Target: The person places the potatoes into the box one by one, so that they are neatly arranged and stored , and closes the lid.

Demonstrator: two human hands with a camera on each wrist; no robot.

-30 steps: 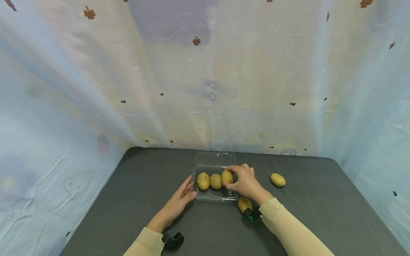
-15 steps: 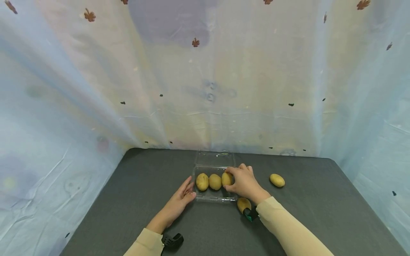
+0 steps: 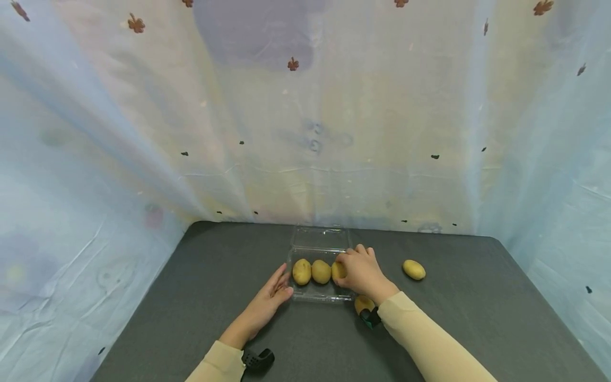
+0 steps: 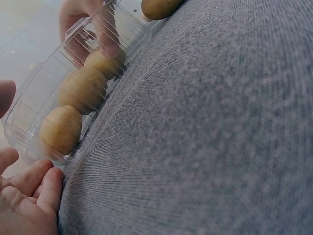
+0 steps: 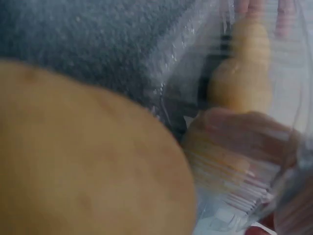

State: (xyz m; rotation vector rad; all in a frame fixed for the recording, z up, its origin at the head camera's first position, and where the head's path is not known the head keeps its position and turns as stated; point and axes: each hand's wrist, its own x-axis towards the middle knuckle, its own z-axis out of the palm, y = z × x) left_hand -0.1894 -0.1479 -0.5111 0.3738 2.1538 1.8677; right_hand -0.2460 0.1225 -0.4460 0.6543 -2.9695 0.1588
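In the head view a clear plastic clamshell box (image 3: 321,298) lies on the table with its lid (image 3: 321,237) folded back. A row of potatoes sits in it: one at the left (image 3: 302,272), a middle potato (image 3: 321,271) and a right-hand potato (image 3: 337,271). My right hand (image 3: 366,273) reaches over the box's right wall and pinches the right-hand potato between thumb and fingers. Fairly straight fingers of my left hand (image 3: 262,305) rest at the left wall. The left wrist view shows the potatoes (image 4: 82,89) through the ribbed plastic.
Just outside the box, partly under my right wrist, lies another potato (image 3: 364,303); it looms large as a near potato (image 5: 88,156) in the right wrist view. A further potato (image 3: 413,269) lies to the right on the grey table (image 3: 477,318). A patterned curtain (image 3: 382,196) hangs behind.
My right hand has shifted slightly left and its fingers now cover more of the right-hand potato. The left hand and the box stay where they were.
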